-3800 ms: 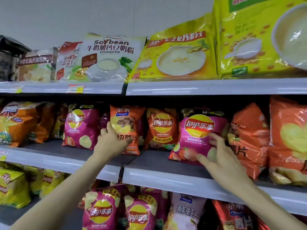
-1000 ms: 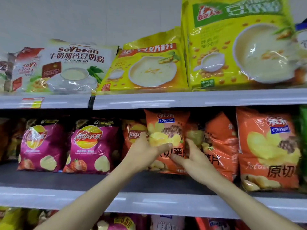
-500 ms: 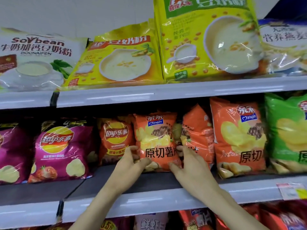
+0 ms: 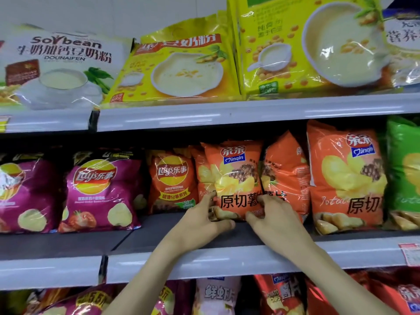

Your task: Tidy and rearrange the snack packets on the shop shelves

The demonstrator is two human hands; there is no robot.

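Your left hand (image 4: pixel 200 221) and right hand (image 4: pixel 275 219) both reach over the pale grey front rail of the middle shelf (image 4: pixel 159 264) to the orange foil crisp packet with the blue-and-white Qinqin badge (image 4: pixel 234 178), which stands upright just right of the frame's centre. The fingers of your left hand curl round its lower left corner, thumb along the bottom edge. The fingers of your right hand pinch its lower right edge, thumb low at the front. The base of the packet sits at the dark shelf board.

Just left of it, touching or nearly so, stands a smaller orange Lay's crisp packet (image 4: pixel 171 183). Further left are a magenta Lay's packet with a strawberry picture (image 4: pixel 102 189) and a second magenta packet (image 4: pixel 20 194) at the frame's left edge. Behind your right hand an orange packet turned partly side-on (image 4: pixel 286 169) leans close against the held one. To its right stands a larger orange Qinqin packet (image 4: pixel 345 178), then a green crisp packet (image 4: pixel 404 169) at the right edge.

On the top shelf, across the upper frame, a white Soybean powder bag (image 4: pixel 59 64), a yellow bag showing a bowl of soy milk (image 4: pixel 177 69) and a taller yellow bag (image 4: pixel 306 46) lean back. More packets show on the shelf below, along the bottom of the frame.
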